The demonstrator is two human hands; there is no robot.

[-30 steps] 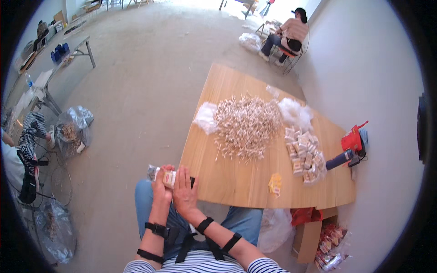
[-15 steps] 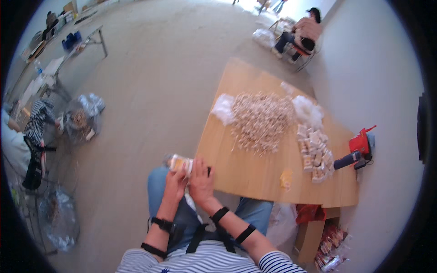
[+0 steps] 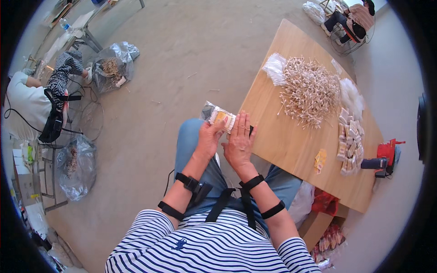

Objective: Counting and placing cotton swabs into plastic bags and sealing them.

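Observation:
Over my left knee, my left hand (image 3: 210, 139) grips a clear bag of cotton swabs (image 3: 232, 122) with a yellow-and-white label. My right hand (image 3: 239, 143) lies flat against the right end of that bag, fingers stretched out and close together, beside the table's near left edge. A small black thing (image 3: 251, 130) shows at the outer side of my right fingers; its kind is unclear. On the wooden table (image 3: 273, 141) lie a large heap of loose cotton swabs (image 3: 312, 93), a stack of filled swab packs (image 3: 350, 143) and several yellow labels (image 3: 320, 161).
Clear plastic bags (image 3: 276, 68) lie beside the heap. A dark cylinder (image 3: 374, 164) and a red pouch (image 3: 384, 152) sit at the table's right edge. Below stands a cardboard box (image 3: 318, 227). At left, a seated person (image 3: 32, 104) is near clear sacks (image 3: 76, 168); another person (image 3: 359, 20) sits far right.
The view has tilted down and turned left, so the table appears higher and further right. My left hand still holds the swab bag, and my right hand still lies against its end.

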